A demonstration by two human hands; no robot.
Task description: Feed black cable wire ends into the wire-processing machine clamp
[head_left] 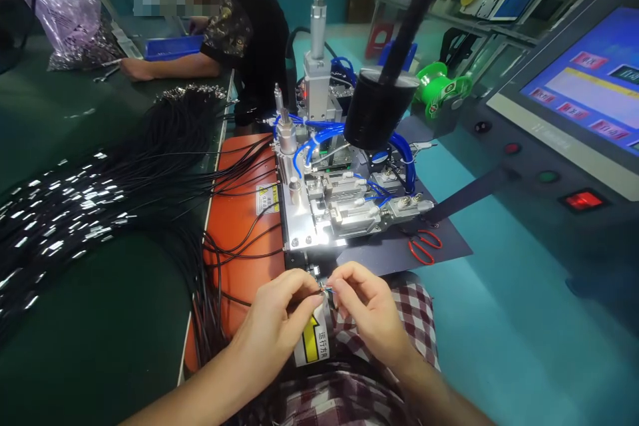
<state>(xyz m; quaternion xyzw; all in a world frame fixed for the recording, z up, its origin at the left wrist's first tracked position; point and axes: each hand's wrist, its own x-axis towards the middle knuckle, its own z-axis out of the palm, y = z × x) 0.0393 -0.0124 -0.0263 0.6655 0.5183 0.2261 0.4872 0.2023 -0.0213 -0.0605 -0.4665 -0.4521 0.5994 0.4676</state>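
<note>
My left hand [284, 309] pinches the end of a black cable, where short thin coloured wires [327, 288] stick out. Facing it, my right hand [367, 299] closes its thumb and fingers on the tips of those wires. Both hands are just in front of the near edge of a metal machine [344, 213] with blue air tubes. Below my fingers is a white label with a yellow arrow [310, 341]. Several black cables [244, 246] run across an orange board [239, 213] to the machine's left side.
A large bundle of black cables [164, 126] covers the green table [100, 319] at left. Red-handled scissors [424, 247] lie right of the machine. A black lamp [380, 110] hangs above it. A control screen [594, 86] stands at right. Another person [249, 20] works behind the table.
</note>
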